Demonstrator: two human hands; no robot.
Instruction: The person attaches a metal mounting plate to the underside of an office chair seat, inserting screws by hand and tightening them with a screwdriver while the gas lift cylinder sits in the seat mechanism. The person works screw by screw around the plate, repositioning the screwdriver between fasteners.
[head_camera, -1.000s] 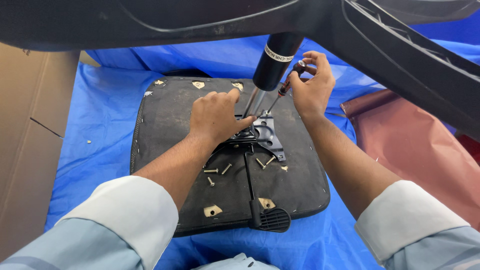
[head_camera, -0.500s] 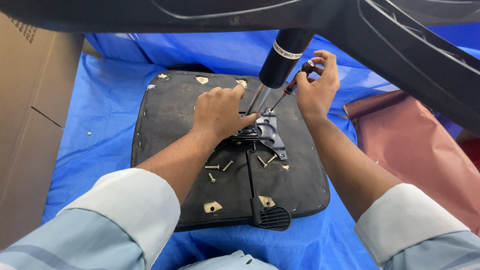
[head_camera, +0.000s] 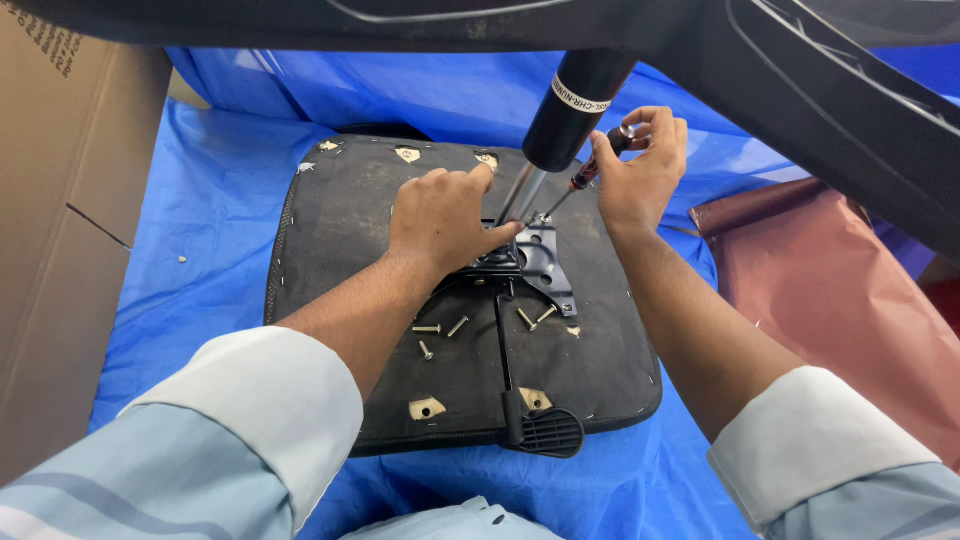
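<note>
A: Head view: the left hand presses flat, fingers spread, gripping nothing, on the metal mechanism plate bolted to the upturned black seat base.

B: And the right hand?

A: Clenched round a screwdriver, tip angled down onto the plate just beside the left thumb. The gas cylinder rises between both hands.

B: Loose parts?

A: Screws lie on the seat base, below the left wrist. A black lever sits nearer the person, blue sheet beneath everything.
</note>
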